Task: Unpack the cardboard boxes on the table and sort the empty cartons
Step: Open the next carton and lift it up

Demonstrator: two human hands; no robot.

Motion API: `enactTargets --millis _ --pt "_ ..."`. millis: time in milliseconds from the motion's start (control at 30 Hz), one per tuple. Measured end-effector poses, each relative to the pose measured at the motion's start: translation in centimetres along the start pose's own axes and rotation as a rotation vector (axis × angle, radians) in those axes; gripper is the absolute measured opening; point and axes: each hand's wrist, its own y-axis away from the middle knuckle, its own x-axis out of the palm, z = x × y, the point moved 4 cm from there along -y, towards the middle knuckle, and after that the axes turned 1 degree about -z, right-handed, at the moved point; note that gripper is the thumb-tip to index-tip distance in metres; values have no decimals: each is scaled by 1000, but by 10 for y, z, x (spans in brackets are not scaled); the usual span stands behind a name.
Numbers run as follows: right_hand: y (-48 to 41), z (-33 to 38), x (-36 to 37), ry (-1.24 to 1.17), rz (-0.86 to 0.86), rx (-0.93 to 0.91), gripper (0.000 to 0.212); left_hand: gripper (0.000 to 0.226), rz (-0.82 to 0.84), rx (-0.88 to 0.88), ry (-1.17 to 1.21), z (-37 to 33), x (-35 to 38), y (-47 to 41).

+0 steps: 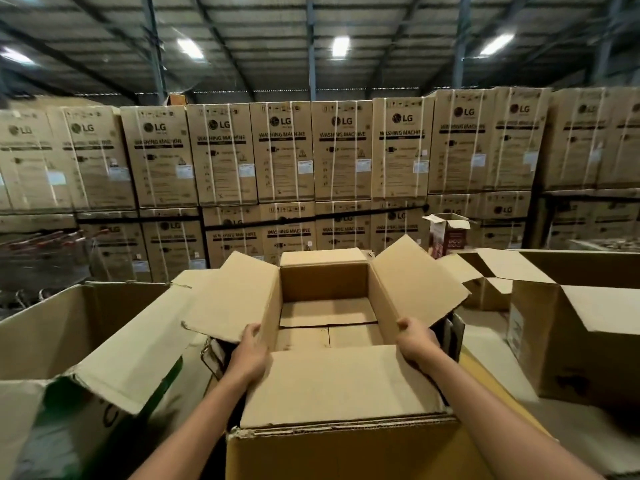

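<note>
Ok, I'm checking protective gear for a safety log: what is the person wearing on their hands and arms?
Nothing shows. The left hand and the right hand are bare, without gloves, and no ring is visible. The left forearm and right forearm are bare too: no sleeve, watch or bracelet up to the frame's edge.

At the frame's right, your pale bench [486, 337] carries a large open brown cardboard carton [554, 351], with a smaller open carton [485, 297] behind it.

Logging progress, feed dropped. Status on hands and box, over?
Hands: left hand and right hand grip box by side walls. Box open, looks empty. Close beside it: left carton, right carton.
</note>
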Motion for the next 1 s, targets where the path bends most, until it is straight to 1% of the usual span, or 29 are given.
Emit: enactTargets --millis 100,167,267,333,433,500,567,633,700,767,800,867,933,1000 --pt "1 -14 10 209 105 -3 29 44 145 -25 -193 14 16 11" --pt "6 -20 17 356 193 -26 24 40 237 -47 -300 23 25 19" --pt "12 -25 22 527 306 -70 29 28 368 -38 -405 21 28 32" --pt "17 -23 21 581 341 -87 33 28 426 -31 -446 17 28 33" --pt "24 -18 17 652 374 -112 35 39 497 6 -566 6 26 42" --pt "26 -18 15 726 410 -139 33 42 564 46 -676 6 28 45" --pt "26 -21 12 772 440 -130 31 42 605 25 -697 12 29 45" --pt "27 -21 9 802 440 -127 31 34 599 -24 -676 13 27 43" --pt "32 -15 7 831 439 -165 30 27 561 16 -683 2 24 41" --pt "40 -5 3 874 443 -225 31 29 557 70 -647 -18 21 44" --pt "43 0 1 890 452 -255 35 32 593 90 -616 -31 19 48" --pt "51 10 -2 861 519 -311 44 38 719 122 -542 -54 19 59" --pt "57 17 -3 694 657 -332 48 48 840 151 -511 -71 25 73" --pt "65 22 -3 570 785 -336 45 61 904 204 -577 -74 38 79"
